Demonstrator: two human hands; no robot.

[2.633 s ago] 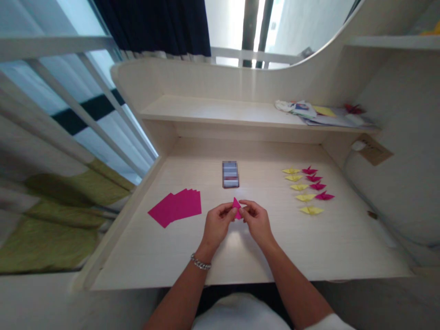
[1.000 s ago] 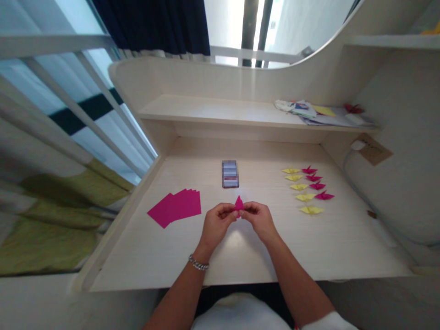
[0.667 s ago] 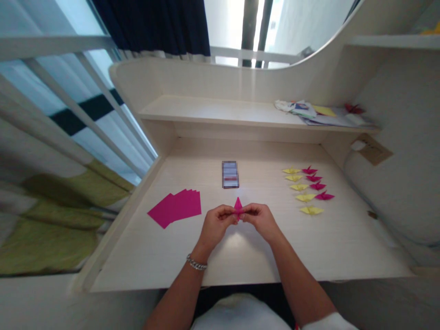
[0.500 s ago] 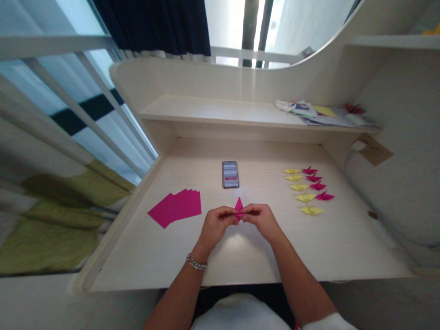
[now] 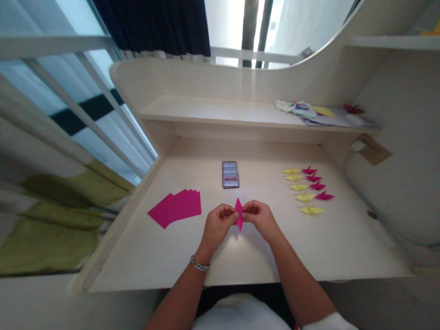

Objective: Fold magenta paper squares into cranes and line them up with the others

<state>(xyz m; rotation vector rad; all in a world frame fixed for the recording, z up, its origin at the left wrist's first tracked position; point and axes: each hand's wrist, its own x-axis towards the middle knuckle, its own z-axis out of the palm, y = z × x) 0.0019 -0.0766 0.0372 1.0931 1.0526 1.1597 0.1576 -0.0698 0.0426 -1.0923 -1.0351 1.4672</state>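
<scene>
A folded pink origami paper (image 5: pixel 239 214), long and pointed at both ends, is held upright between my two hands above the desk. My left hand (image 5: pixel 220 223) pinches its left side between thumb and fingers. On the right side, my right hand (image 5: pixel 260 217) grips it the same way. Left of my hands lies a fanned stack of pink paper sheets (image 5: pixel 177 206). Yellow paper cranes (image 5: pixel 305 198) and pink paper cranes (image 5: pixel 324 196) stand in two columns to the right.
A phone (image 5: pixel 230 174) lies on the desk (image 5: pixel 137 256) beyond my hands. Papers (image 5: pixel 323 114) and a red folded paper piece (image 5: pixel 354 109) rest on the shelf (image 5: pixel 213 110) at the back. A cable (image 5: pixel 360 190) runs down the right wall.
The pink paper now shows a lower point below my fingers as well as the upper one. My thumbs have shifted onto its middle, and my left wrist has moved slightly right.
</scene>
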